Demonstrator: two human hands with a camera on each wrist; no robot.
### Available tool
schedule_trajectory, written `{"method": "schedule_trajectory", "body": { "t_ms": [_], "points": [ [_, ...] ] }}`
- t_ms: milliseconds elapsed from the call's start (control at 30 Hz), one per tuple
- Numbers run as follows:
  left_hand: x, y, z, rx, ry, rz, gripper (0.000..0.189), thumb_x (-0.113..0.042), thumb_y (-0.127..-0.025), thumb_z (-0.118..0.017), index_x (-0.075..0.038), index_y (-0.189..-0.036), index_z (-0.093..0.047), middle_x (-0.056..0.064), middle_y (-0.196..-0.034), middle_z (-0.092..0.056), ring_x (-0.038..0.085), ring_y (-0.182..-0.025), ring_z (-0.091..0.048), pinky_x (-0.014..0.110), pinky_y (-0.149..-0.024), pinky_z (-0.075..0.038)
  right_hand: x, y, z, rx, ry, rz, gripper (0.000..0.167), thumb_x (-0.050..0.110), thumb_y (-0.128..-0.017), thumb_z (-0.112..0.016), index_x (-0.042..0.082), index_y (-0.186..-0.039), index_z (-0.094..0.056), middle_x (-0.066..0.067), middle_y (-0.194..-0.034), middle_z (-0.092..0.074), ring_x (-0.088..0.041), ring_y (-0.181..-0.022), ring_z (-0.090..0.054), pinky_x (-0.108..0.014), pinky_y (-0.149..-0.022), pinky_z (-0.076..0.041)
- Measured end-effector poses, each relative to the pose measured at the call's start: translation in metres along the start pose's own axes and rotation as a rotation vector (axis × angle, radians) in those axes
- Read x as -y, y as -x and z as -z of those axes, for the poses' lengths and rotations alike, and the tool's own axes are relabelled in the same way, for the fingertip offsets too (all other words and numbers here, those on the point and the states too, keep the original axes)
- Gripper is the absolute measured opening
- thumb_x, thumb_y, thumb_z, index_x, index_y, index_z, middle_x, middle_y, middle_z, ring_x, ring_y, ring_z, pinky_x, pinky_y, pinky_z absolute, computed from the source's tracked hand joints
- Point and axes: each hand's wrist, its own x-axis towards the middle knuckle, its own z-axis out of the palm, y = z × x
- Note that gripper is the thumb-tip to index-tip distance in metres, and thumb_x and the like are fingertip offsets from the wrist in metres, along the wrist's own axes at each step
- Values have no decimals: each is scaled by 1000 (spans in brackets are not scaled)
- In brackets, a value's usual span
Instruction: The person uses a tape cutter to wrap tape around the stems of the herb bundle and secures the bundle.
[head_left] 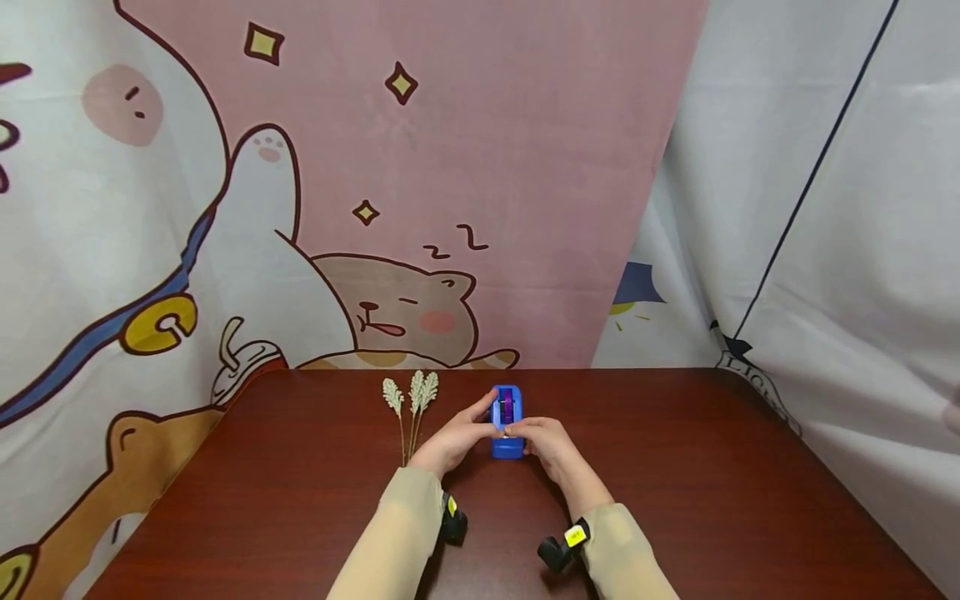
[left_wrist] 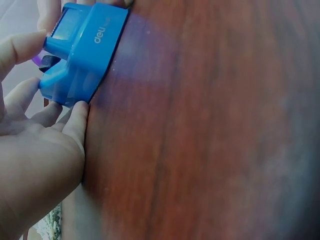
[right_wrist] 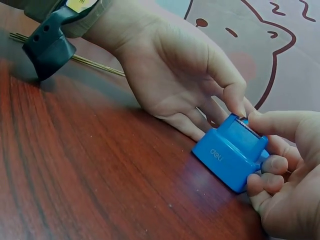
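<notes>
A blue tape dispenser (head_left: 507,448) with "deli" on its front stands on the brown table, a purple tape roll (head_left: 507,405) in its upper part. My left hand (head_left: 452,442) holds it from the left, fingers along its side and thumb at the toothed cutter (right_wrist: 248,127). From the other side my right hand (head_left: 553,444) holds the dispenser, thumb at the cutter and the other fingers curled against its side. Both thumb tips nearly meet over the cutter in the right wrist view. I cannot tell whether a tape end lies between them.
Dried-looking pale flower stems (head_left: 412,408) lie on the table (head_left: 675,467) just left of my left forearm. Behind the table's far edge hangs a cartoon-printed cloth (head_left: 555,208), with a white cloth (head_left: 847,250) on the right. Each wrist wears a black camera mount (head_left: 555,552).
</notes>
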Motion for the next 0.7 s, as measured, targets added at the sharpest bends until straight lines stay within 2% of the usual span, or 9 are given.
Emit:
{"method": "schedule_trajectory", "body": {
  "t_ms": [133,267,467,700],
  "points": [
    [1,-1,-1,-4,3,-2,82,-11,-82,-70,-26,-153,-31,15,-156,-25,33,-143,-20,59,-111,-9,1,0,1,7,-40,-27,19,15,-82,-76,-3,-87,-71,3,-60,-56,-14,-58,-47,-26,-58,-38],
    [0,-2,-2,-5,1,-8,83,-10,-81,-69,-25,-153,-30,16,-155,-26,32,-143,-21,58,-111,-11,3,-1,2,18,-69,-42,21,16,-82,-76,-3,-89,-71,4,-51,-45,-11,-49,-39,-26,-55,-34],
    [0,-2,-1,-16,-1,-11,83,-9,-81,-69,-23,-153,-30,17,-155,-27,33,-142,-21,58,-111,-11,4,2,0,2,-46,-41,23,19,-82,-77,-2,-88,-71,5,-50,-37,-11,-46,-33,-26,-54,-33],
    [0,-2,-1,-21,-14,0,83,-10,-81,-69,-26,-153,-31,18,-155,-27,34,-142,-22,60,-110,-12,2,3,-3,-30,-76,-7,19,15,-81,-76,-3,-82,-71,6,-50,-34,-13,-50,-36,-27,-56,-37]
  ]
}}
